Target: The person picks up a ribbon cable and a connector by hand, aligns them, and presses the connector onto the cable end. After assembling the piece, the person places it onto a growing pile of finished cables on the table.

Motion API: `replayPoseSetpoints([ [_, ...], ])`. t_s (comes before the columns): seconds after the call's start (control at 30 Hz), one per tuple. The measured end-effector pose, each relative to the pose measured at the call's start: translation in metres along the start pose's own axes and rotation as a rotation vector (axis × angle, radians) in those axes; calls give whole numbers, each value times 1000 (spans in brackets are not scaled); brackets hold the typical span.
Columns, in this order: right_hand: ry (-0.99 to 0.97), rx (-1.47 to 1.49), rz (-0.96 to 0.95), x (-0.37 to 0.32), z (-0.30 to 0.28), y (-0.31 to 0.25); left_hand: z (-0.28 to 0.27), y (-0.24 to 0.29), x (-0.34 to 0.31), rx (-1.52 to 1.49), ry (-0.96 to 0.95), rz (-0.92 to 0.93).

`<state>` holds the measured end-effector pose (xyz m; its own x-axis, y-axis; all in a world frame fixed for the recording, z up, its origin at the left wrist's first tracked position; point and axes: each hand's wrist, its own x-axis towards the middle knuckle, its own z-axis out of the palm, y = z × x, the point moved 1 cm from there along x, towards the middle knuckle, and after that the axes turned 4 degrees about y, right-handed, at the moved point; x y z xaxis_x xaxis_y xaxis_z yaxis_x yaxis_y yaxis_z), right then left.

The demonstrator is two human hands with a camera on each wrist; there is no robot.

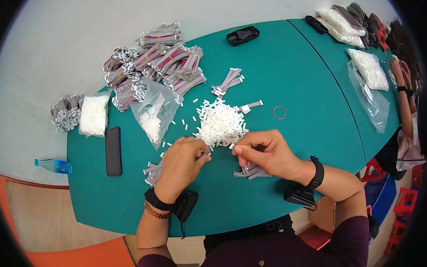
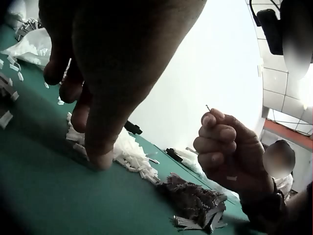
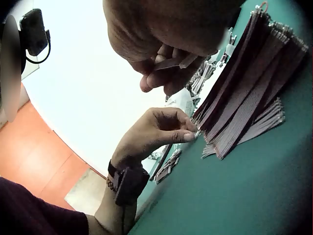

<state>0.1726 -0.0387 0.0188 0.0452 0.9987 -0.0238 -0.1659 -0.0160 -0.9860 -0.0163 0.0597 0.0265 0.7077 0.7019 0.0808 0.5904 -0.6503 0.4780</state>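
A heap of small white connector housings lies on the green table. At its near left edge is my left hand, thumb and forefinger closing on a small white connector housing. On the near right side my right hand pinches a short grey ribbon cable, whose white end sticks out past the fingertips. Beneath the right hand lies a bunch of grey ribbon cables, seen larger in the right wrist view. More short cables lie beside the left hand.
Bundled cables are stacked at the back left, near an opened plastic bag of housings. A phone, a full bag and a water bottle stand left. A red rubber band lies right; another person's arms are beyond.
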Motion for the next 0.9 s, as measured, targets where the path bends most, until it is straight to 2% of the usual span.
replayPoseSetpoints([
  [0.33,-20,26,19,1,-2,-1,8,-3,2,-29,51,43],
  [0.43,-24,37,14,2,-2,-1,0,3,6,-339,-46,-129],
  [0.53,-34,41,27,2,-3,0,4,-1,6,-648,-70,-218],
  [0.63,-40,47,34,2,-4,1,14,-8,8,-906,-7,-162],
  [0.83,-49,42,32,1,-3,0,15,5,6,-1454,-155,-307],
  [0.9,-54,42,36,0,-2,0,15,9,4,-1491,-157,-309],
])
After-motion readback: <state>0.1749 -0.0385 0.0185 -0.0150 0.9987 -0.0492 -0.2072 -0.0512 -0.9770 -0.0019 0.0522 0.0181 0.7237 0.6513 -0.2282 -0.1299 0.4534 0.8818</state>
